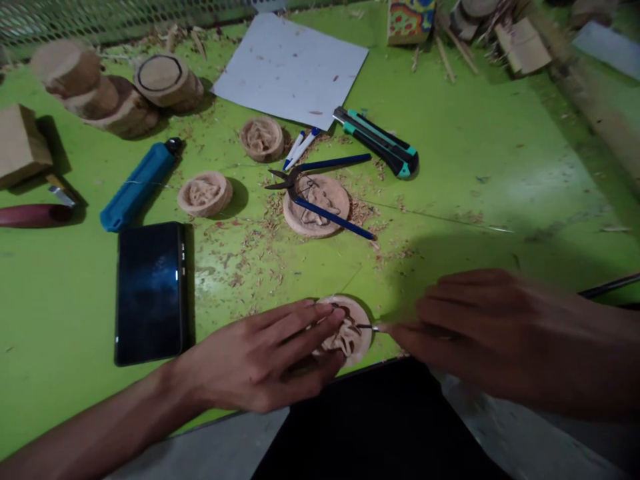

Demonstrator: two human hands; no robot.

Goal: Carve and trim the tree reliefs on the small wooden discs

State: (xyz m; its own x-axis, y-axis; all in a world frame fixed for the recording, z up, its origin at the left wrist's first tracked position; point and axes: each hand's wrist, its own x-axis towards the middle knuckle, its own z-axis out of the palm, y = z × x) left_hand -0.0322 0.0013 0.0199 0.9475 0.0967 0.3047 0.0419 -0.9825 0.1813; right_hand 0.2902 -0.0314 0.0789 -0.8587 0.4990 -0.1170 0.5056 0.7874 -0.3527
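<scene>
Near the front edge of the table lies a round carved wooden disc [361, 313], with a raised relief inside its rim. My left hand [265, 357] grips it from the left, fingers across the top and thumb at the near side, covering part of the carving. My right hand [465, 333] is closed around a slim carving tool [369, 327], and its dark, thin tip meets the right part of the relief. The tool's handle is hidden in my fist, which is slightly blurred.
Pliers [334, 218] with blue handles lie over another carved disc [341, 193]. Around are two small carved pieces [206, 193], a utility knife [377, 142], pens [301, 148], white paper [293, 70], a phone-like black device [150, 293], a teal-handled tool [137, 187], wood rounds [167, 80] and shavings.
</scene>
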